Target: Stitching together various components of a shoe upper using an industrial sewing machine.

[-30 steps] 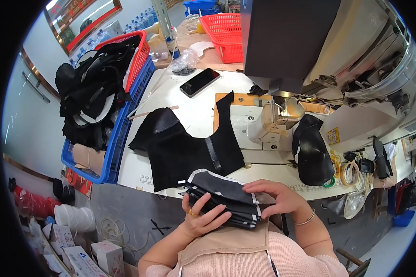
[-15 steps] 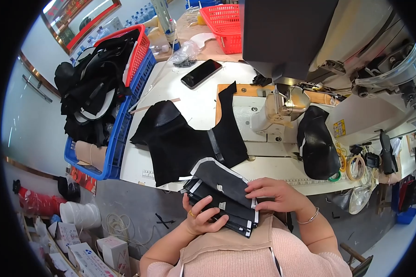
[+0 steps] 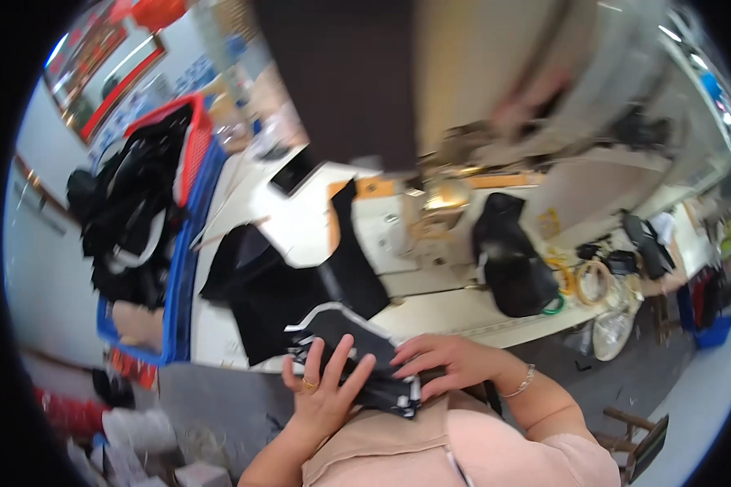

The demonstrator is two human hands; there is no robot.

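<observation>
A stack of black fabric pieces with white edges (image 3: 374,393) rests low against my apron, partly over the table's front edge. My left hand (image 3: 326,396), a ring on one finger, holds the stack from the left with its fingers spread across it. From the right, my right hand (image 3: 451,361) grips the stack's edge between fingers and thumb. Just beyond lies a larger black cut piece (image 3: 276,288) with a curved outline, flat on the white table (image 3: 219,329). The view is blurred, so the single layers are hard to make out.
A sewing machine (image 3: 443,219) stands beyond my hands, its dark head blocking the upper middle. A shiny black shaped piece (image 3: 512,256) sits right of it. On the left, black pieces fill a red basket (image 3: 196,150) above a blue crate (image 3: 183,325). A phone (image 3: 295,170) lies farther back.
The whole view has swung, moving table and machine leftward and down in the picture. My left hand's fingers have spread more over the stack. My right hand stays at its right edge.
</observation>
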